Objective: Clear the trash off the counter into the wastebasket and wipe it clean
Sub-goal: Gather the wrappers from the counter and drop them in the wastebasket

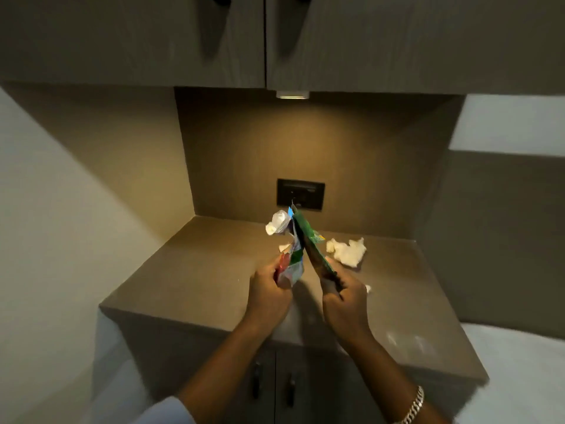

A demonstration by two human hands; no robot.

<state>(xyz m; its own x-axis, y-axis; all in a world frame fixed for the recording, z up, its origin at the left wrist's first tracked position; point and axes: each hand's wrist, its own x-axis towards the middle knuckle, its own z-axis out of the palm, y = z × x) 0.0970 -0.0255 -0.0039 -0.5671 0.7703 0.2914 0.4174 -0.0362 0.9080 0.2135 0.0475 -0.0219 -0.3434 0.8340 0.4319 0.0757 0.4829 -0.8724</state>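
Observation:
Above the brown counter (198, 270), my left hand (269, 295) grips a crumpled red, white and green wrapper (290, 264) that rises to a white scrunched plastic piece (278, 222). My right hand (345, 304) is closed on a flat green snack packet (312, 243) held upright, and its top leans against the left wrapper. A crumpled white tissue (347, 250) lies on the counter behind my right hand. Small white scraps (284, 247) sit near the wrappers, and another scrap (368, 288) lies by my right thumb. No wastebasket is in view.
A black wall socket (300, 194) is set in the back panel above the counter. Upper cabinets (263, 41) hang overhead with a small light (292, 94) beneath. Two cabinet doors with dark handles (272, 384) are below the counter. Pale smears (409, 341) mark the counter's right front.

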